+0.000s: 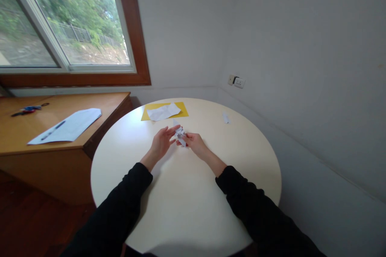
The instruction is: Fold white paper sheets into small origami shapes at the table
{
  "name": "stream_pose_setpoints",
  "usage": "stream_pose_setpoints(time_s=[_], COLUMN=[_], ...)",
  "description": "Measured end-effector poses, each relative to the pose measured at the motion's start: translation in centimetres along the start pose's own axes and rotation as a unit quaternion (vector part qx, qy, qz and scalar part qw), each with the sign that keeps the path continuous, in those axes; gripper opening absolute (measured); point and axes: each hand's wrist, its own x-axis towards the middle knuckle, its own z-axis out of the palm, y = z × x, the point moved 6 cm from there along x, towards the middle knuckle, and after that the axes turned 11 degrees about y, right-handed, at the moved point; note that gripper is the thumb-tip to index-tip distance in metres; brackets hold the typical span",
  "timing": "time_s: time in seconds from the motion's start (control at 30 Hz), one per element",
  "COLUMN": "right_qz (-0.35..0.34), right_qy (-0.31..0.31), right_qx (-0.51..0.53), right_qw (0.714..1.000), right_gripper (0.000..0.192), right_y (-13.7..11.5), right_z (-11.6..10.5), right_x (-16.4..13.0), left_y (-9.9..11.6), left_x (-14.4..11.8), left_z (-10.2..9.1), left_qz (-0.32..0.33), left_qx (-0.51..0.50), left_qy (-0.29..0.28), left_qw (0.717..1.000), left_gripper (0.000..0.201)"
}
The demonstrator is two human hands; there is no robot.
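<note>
Pinching a folded white paper piece [180,133] just over a round white table [181,196].
The right hand [195,143] has the paper's near right part between thumb and bent fingers; the left hand [162,142] is partly open, thumb apart from its outstretched fingers, which reach the paper's left side, though whether they grip it cannot be told. Beyond the hands, a creased white sheet [163,112] lies on a yellow sheet [184,111]; a small paper scrap [226,118] sits farther right. On the wooden desk [111,102] at left, a pen [53,130] rests on white paper [80,122].
</note>
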Motion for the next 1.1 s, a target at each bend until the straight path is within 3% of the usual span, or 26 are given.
stream_pose_setpoints(time_s=[0.33, 0.73, 0.97, 1.1], right_qz=[-0.059, -0.054, -0.062, -0.076], right_qy=[-0.063, -0.084, -0.083, -0.082], right_qx=[-0.076, -0.058, -0.102, -0.131], right_qw=[0.993, 0.993, 0.989, 0.985], right_gripper=[0.035, 0.042, 0.041, 0.036], right_y=[-0.9, 0.1, 0.0, -0.4], right_z=[0.6, 0.7, 0.6, 0.9], right_x=[-0.5, 0.0, -0.2, -0.5], left_y=[-0.2, -0.7, -1.1, -1.2], left_x=[0.5, 0.5, 0.6, 0.6], left_z=[-0.7, -1.3, -1.4, -1.5], left_qz=[-0.047, -0.105, -0.122, -0.101], left_qx=[-0.089, -0.185, -0.163, -0.104], left_qy=[0.02, 0.087, 0.07, 0.077], left_qw=[0.995, 0.973, 0.977, 0.987], left_gripper=[0.042, 0.042, 0.038, 0.02])
